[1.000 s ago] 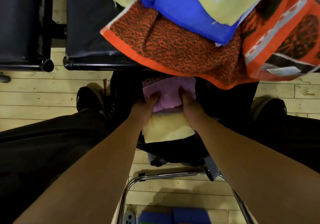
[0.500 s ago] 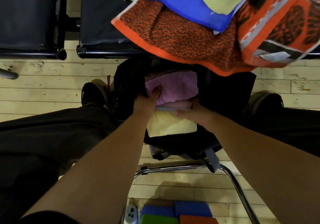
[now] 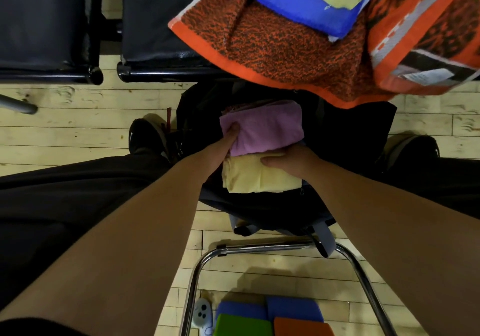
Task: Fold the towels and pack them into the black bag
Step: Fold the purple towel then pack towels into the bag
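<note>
Open black fabric bag (image 3: pixel 345 133) sat on the floor at centre, its far rim hidden under an orange-and-brown patterned towel (image 3: pixel 272 47) hanging in from 1 o'clock. Inside: folded purple terry towel (image 3: pixel 265 130), with folded pale-yellow cloth towel (image 3: pixel 257 179) touching it at 6 o'clock. Left hand (image 3: pixel 223 148) pinched the purple towel's 9 o'clock edge, thumb on top, fingers hidden. Right hand (image 3: pixel 293 159) lay across the seam between the two towels; thumb hidden, grip unclear.

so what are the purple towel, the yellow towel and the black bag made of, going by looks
Purple towel: looks like terry cloth, soft and matte, with a fuzzy nap on its surface.
Yellow towel: seems a thinner, smoother woven cloth, matte, with no visible pile.
Black bag: probably a limp synthetic fabric with a dull finish, but it is too dark to be sure.
</note>
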Available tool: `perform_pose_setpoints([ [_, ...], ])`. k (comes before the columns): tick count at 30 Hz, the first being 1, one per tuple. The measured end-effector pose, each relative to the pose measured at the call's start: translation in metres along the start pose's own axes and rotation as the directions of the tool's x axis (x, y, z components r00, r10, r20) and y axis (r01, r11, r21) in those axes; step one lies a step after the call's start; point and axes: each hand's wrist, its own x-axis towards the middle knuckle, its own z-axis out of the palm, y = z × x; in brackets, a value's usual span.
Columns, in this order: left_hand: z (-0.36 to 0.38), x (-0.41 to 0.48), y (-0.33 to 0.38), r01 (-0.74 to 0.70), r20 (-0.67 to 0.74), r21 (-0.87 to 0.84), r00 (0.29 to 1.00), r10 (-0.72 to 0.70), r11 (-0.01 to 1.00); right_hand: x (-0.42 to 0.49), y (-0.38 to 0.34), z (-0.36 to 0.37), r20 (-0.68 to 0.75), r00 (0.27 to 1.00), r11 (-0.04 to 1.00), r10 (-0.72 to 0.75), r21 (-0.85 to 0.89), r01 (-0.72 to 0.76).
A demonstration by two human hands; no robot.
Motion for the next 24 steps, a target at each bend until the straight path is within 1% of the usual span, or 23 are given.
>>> perform_pose_setpoints([
  [2,-0.009,-0.007,-0.003,0.035,0.02,0.019,0.999,-0.036,0.999,0.001,-0.002,0.001,-0.021,1.0,0.998,0.011,0.057,-0.01],
  [4,-0.014,-0.004,-0.016,0.17,0.007,0.08,0.985,-0.171,0.982,0.002,-0.007,0.001,-0.031,1.0,0.998,-0.003,0.055,0.005],
  [5,-0.016,-0.003,-0.022,0.248,0.002,0.099,0.968,-0.249,0.964,0.002,-0.011,0.0,-0.026,1.0,1.0,-0.009,0.02,0.01],
  [6,-0.019,-0.004,-0.027,0.314,0.036,0.126,0.946,-0.321,0.941,0.003,-0.015,0.0,-0.014,1.0,0.999,-0.012,-0.036,0.012],
  [7,-0.022,-0.009,-0.027,0.344,0.11,0.165,0.925,-0.364,0.924,0.003,-0.018,0.0,-0.001,1.0,0.995,-0.018,-0.096,0.018],
  [8,-0.023,-0.017,-0.025,0.34,0.187,0.224,0.905,-0.383,0.913,0.003,-0.021,-0.002,0.007,1.0,0.991,-0.023,-0.131,0.024],
  [10,-0.025,-0.033,-0.017,0.24,0.282,0.348,0.895,-0.345,0.907,0.002,-0.023,-0.003,0.001,1.0,0.996,-0.016,-0.089,0.016],
  [11,-0.026,-0.038,-0.013,0.189,0.317,0.435,0.883,-0.346,0.88,0.002,-0.022,-0.003,-0.007,1.0,0.999,-0.013,-0.047,0.013],
  [12,-0.026,-0.046,-0.008,0.119,0.355,0.548,0.863,-0.359,0.828,0.002,-0.022,-0.002,-0.011,1.0,1.0,-0.007,-0.016,0.007],
  [13,-0.026,-0.049,-0.003,0.028,0.37,0.674,0.852,-0.371,0.738,0.002,-0.022,-0.002,-0.012,1.0,1.0,-0.004,0.007,0.004],
  [14,-0.028,-0.057,0.004,-0.088,0.362,0.808,0.855,-0.372,0.583,0.003,-0.022,-0.002,-0.012,1.0,1.0,0.003,0.022,-0.003],
  [15,-0.027,-0.064,0.011,-0.196,0.368,0.884,0.85,-0.376,0.424,0.003,-0.022,-0.002,-0.003,1.0,0.999,0.009,0.034,-0.009],
  [16,-0.025,-0.07,0.019,-0.28,0.406,0.9,0.819,-0.406,0.334,0.002,-0.024,-0.002,0.007,1.0,0.999,0.015,0.039,-0.016],
  [17,-0.021,-0.076,0.027,-0.323,0.446,0.889,0.773,-0.451,0.326,0.003,-0.025,-0.003,0.021,1.0,0.999,0.022,0.047,-0.023],
  [19,-0.014,-0.085,0.045,-0.301,0.488,0.866,0.686,-0.54,0.4,0.002,-0.027,-0.004,0.048,0.999,0.996,0.005,0.088,-0.009],
  [20,-0.012,-0.087,0.054,-0.278,0.499,0.857,0.66,-0.563,0.434,0.0,-0.028,-0.004,0.062,0.998,0.994,-0.004,0.11,-0.003],
  [21,-0.012,-0.087,0.063,-0.264,0.515,0.843,0.65,-0.559,0.469,-0.002,-0.028,-0.004,0.076,0.997,0.991,-0.016,0.132,0.006],
  [22,-0.013,-0.086,0.07,-0.255,0.529,0.826,0.658,-0.535,0.502,-0.004,-0.026,-0.004,0.098,0.995,0.988,-0.018,0.157,0.002],
  [24,-0.016,-0.081,0.078,-0.238,0.544,0.785,0.707,-0.452,0.572,-0.005,-0.021,-0.006,0.157,0.987,0.974,0.02,0.218,-0.055],
])
